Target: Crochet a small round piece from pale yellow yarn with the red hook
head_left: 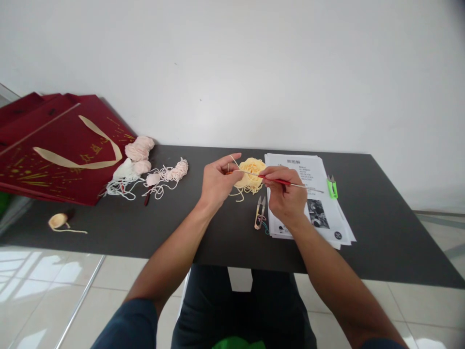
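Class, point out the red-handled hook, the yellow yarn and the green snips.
Red-handled hook [282,182], head view: on its red handle.
Yellow yarn [254,167], head view: middle of the pile.
Green snips [332,189], head view: on the green handle.

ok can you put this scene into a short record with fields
right hand: grips a red-handled hook
left hand: holds a light yarn strand near the hook's tip
beyond hands: yellow yarn
right side: printed sheets, green snips at their right edge
left of sheets: metal snips
far left: red bags, pale pink yarn beside them
near left: small cream piece with a tail
surface: dark table
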### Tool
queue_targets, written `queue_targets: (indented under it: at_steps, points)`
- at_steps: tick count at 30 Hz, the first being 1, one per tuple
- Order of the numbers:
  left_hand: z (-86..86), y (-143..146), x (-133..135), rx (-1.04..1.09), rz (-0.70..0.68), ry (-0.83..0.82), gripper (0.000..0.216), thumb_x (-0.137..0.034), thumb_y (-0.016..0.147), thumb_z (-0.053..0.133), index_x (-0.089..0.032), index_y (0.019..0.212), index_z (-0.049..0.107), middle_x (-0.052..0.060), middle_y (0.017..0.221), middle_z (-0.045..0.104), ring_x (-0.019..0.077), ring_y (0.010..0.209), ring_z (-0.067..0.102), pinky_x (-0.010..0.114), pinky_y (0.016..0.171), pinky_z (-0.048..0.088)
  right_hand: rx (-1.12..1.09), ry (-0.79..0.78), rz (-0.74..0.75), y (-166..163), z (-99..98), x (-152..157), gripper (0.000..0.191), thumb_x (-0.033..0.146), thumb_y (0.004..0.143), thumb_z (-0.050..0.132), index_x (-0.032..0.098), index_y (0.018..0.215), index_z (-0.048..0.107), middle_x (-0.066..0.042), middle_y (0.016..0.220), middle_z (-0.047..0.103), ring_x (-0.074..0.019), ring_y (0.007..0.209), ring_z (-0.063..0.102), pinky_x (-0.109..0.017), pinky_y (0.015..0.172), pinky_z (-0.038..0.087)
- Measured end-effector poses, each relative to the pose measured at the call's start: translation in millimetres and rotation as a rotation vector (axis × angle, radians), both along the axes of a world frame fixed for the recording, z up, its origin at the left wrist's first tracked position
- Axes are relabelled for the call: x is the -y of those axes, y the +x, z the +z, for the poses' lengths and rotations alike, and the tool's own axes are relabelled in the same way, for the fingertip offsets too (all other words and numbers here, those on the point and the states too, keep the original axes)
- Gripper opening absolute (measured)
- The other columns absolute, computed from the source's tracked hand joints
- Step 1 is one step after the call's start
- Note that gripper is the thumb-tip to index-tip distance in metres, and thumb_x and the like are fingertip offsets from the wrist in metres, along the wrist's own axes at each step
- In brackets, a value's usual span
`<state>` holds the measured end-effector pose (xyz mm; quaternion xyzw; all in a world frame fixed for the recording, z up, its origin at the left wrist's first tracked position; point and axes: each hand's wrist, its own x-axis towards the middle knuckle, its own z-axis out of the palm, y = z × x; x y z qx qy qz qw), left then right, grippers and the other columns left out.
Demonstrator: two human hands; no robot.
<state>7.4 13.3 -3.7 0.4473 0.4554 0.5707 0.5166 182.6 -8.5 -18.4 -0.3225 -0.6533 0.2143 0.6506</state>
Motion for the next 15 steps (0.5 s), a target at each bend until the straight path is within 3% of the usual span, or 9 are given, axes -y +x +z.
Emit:
queue_targets:
  at_steps: [6, 15]
  points:
    - [1.6, 2.1, 3.9, -0.06, -0.01, 0.132, 0.046, -0.012, 0.068, 0.074, -0.02, 0.113, 0.079, -0.004, 0.069, 0.063, 0.0078, 0.057, 0.05, 0.023, 0.056, 0.04, -0.242, -0.225, 0.027, -1.8, 3.0, -0.1, 0.01, 0.027, 0.091, 0.074, 0.026, 0.094, 0.064, 0.001, 0.092, 0.075, -0.0111, 0.066, 0.066, -0.028, 0.06, 0.054]
    - [3.8, 1.9, 5.1, -0.135, 0.022, 0.151, 0.035, -0.01, 0.068, 0.072, -0.02, 0.1, 0.082, -0.004, 0.067, 0.061, 0.0075, 0.057, 0.048, 0.022, 0.053, 0.037, -0.281, -0.239, 0.043, -2.6, 10.4, 4.0, 0.013, 0.027, 0.089, 0.078, 0.024, 0.09, 0.065, 0.0, 0.09, 0.076, -0.0093, 0.062, 0.064, -0.026, 0.057, 0.053]
